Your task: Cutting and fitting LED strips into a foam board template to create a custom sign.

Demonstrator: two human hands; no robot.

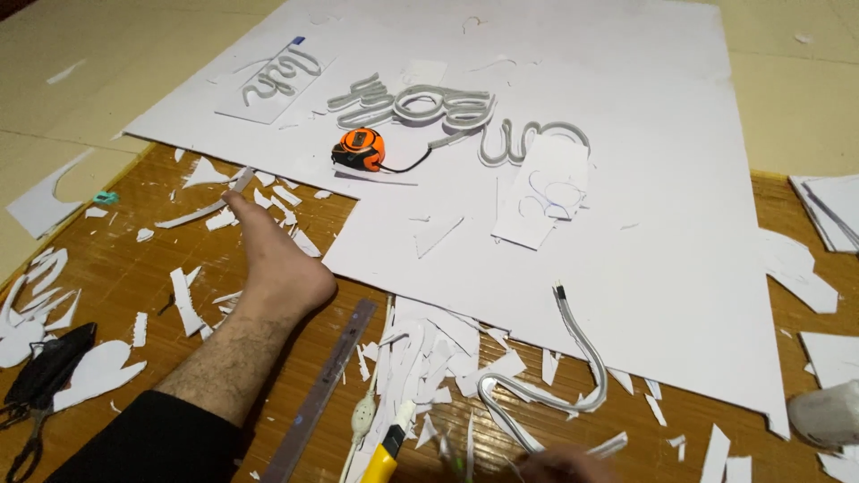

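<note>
Blurred at the bottom edge, one hand [564,465] shows only as a smear of knuckles, and which hand it is, or whether its grip is wide or closed, cannot be told; the other hand is out of view. It sits just beside the lower end of a bent white strip [537,394], a flexible band that loops into a hook shape and runs up onto the large white sheet [644,233]. Left of it lies a yellow utility knife [386,452] among a heap of white paper scraps [429,353], and a long metal ruler [324,389] slants across the wooden floor [125,277]. A bare foot [273,259] and shin in a dark trouser leg stretch out over the floor, toes near the sheet's edge. Further up the sheet rest an orange tape measure [360,148] and curved white letter shapes [447,112]. Black pliers [40,385] lie at far left.
</note>
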